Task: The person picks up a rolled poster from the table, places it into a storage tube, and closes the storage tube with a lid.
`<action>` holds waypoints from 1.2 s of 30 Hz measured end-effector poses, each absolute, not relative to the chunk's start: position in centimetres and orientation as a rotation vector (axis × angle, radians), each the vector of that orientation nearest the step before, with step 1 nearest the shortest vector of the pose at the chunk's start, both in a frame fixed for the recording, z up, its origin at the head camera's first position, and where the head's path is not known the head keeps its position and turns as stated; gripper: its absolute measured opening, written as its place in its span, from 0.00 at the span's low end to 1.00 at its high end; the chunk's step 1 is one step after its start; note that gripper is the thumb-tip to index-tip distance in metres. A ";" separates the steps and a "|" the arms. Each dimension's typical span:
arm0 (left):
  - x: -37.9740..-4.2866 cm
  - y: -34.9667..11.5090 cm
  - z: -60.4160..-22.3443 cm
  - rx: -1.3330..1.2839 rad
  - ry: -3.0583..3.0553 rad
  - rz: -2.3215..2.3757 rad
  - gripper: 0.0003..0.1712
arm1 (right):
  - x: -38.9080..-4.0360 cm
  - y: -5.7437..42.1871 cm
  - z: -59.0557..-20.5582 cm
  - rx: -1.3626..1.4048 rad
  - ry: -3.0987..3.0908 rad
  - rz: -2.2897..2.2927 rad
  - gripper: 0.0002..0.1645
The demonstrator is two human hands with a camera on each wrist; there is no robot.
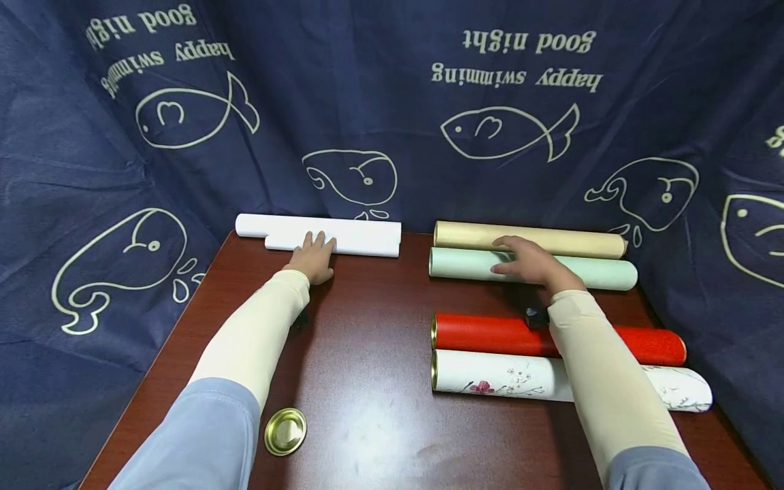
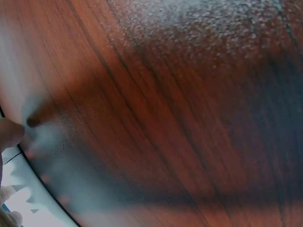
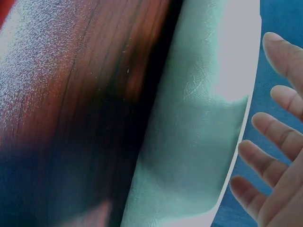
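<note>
At the back left lie two white paper rolls, a rear roll (image 1: 263, 224) and a front roll (image 1: 367, 245). My left hand (image 1: 314, 258) reaches the front roll, its spread fingers overlapping the white paper. Its thumb (image 2: 10, 133) shows at the edge of the left wrist view, close to the table. On the right, my right hand (image 1: 529, 262) is spread over a mint green tube (image 1: 594, 272) with nothing in its grasp. The right wrist view shows its extended fingers (image 3: 279, 135) beside the green tube. A beige tube (image 1: 569, 239) lies just behind.
A red tube (image 1: 478, 332) and a white tube with blossom print (image 1: 508, 374) lie under my right forearm. A round gold lid (image 1: 285, 431) sits on the brown table (image 1: 361, 327) near my left sleeve. Dark blue printed cloth (image 1: 416, 122) hangs behind and at the sides.
</note>
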State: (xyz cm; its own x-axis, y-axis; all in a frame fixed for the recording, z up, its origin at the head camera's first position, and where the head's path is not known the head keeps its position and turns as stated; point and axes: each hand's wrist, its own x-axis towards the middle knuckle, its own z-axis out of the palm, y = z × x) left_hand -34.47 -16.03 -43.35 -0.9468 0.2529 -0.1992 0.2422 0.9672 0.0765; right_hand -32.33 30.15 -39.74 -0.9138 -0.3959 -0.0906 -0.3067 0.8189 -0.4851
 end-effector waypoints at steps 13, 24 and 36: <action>-34.7 -15.8 -43.6 0.424 3.051 0.119 0.28 | -32.9 29.9 -40.7 -0.607 2.810 -0.681 0.38; -34.6 -16.8 -44.8 0.456 3.108 0.165 0.14 | -33.4 29.4 -41.2 -0.684 2.807 -0.546 0.42; -33.8 -17.7 -44.7 0.577 3.106 0.192 0.17 | -34.0 28.8 -41.9 -0.709 2.810 -0.396 0.41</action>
State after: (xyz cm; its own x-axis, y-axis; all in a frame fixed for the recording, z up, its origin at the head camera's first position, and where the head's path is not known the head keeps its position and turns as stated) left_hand -33.76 -17.66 -44.72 -0.9332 0.3565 0.0454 0.3594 0.9261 0.1145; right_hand -34.05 28.78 -41.93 -0.8606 -0.4892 -0.1417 -0.4310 0.8477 -0.3092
